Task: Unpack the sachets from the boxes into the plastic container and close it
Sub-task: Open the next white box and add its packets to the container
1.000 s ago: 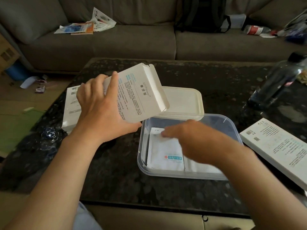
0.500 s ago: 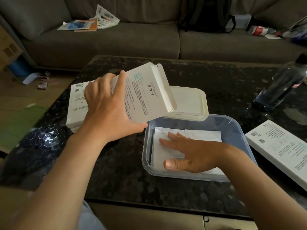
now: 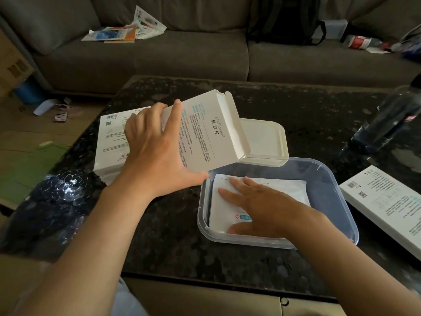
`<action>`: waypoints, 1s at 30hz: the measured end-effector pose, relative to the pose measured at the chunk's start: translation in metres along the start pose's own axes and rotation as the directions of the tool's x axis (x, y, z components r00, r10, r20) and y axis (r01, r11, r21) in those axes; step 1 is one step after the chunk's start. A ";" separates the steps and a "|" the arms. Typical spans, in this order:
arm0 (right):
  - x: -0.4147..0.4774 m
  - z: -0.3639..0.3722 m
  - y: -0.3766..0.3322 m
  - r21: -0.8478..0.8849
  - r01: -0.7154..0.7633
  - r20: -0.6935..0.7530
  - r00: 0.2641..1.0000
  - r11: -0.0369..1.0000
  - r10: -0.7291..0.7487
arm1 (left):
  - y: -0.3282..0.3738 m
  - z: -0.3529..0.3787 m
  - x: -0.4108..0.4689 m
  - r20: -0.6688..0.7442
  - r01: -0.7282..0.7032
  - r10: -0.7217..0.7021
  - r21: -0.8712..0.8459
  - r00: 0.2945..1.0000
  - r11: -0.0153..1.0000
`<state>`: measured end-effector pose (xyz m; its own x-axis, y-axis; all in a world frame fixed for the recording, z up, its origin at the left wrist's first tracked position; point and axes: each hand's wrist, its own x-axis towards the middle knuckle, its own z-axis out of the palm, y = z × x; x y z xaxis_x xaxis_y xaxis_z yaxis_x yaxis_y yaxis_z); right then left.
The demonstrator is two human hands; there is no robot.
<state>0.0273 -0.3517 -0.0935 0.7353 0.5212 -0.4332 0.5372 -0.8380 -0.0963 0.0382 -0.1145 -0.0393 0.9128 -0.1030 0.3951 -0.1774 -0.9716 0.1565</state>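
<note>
Sachets partly under right hand

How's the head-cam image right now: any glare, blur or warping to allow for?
Head view: dim overall; glare patch on the dark table at left; bottle at the right edge blurred and lens-stretched; box print and sachets fairly sharp.

The plastic container sits on the tabletop, right of centre. The sachets lie in it, under the flat right hand. The lid lies just behind the container. The left hand holds an open box above the tabletop, left of the lid. A second box lies further left, a third box right of the container, with a bottle behind it. A sofa stands behind the tabletop.
</note>
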 end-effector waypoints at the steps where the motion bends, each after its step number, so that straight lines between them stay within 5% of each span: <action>1: 0.000 0.001 0.000 -0.003 -0.001 -0.010 1.000 1.000 0.001 | 0.001 0.001 0.000 0.002 -0.002 0.002 0.001 1.000 1.000; 18: -0.002 0.003 -0.005 -0.050 -0.006 -0.102 0.995 0.999 0.001 | 0.007 0.004 -0.001 0.033 -0.032 0.031 0.034 0.999 0.999; 22: -0.013 -0.017 -0.007 0.147 -0.047 -0.090 0.994 0.988 0.061 | 0.007 0.004 -0.003 0.044 -0.042 0.041 0.024 0.998 0.999; 25: -0.028 -0.044 0.000 0.515 0.025 -0.243 0.963 0.857 0.117 | 0.005 0.003 -0.003 0.022 -0.048 0.048 0.010 0.999 0.999; 27: -0.037 -0.058 0.004 0.724 0.158 -0.372 0.909 0.671 0.187 | 0.006 0.003 -0.003 0.012 -0.058 0.058 0.012 0.998 0.998; 30: -0.041 -0.068 0.002 0.844 0.291 -0.463 0.819 0.452 0.339 | 0.009 0.002 -0.003 0.018 -0.094 0.094 -0.002 0.995 0.996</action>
<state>0.0260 -0.3634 -0.0148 0.9756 0.2179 0.0278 0.1076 -0.3635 -0.9254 0.0345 -0.1234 -0.0411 0.8984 -0.1979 0.3921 -0.2634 -0.9572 0.1202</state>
